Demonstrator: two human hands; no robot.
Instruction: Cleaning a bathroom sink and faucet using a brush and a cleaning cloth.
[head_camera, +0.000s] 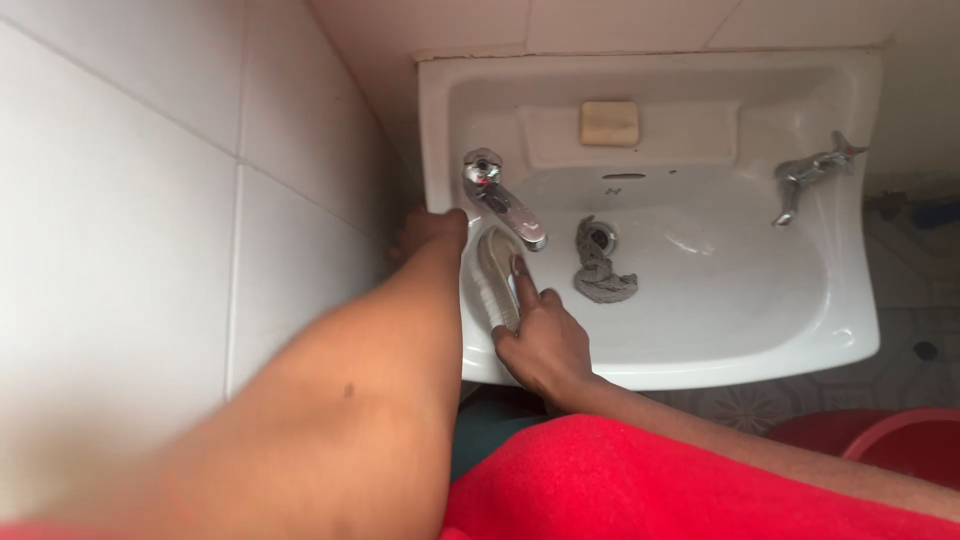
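**Scrubbing the basin's left wall, braced at the rim**

While gripping the sink (850, 330) at its left rim, left hand (432, 232) closed over the edge, apparently for steadiness. Right hand (542, 338) clasped around a white scrubbing brush (497, 275), bristles pressed against the inner left wall, just beside the tap (503, 198). Grey cloth (600, 275) bunched at the drain; soap bar (610, 123) on the back ledge.

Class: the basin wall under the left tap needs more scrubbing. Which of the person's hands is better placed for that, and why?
The right hand, probably: it holds the white scrub brush against the sink wall below the left tap. The left hand grips the rim.
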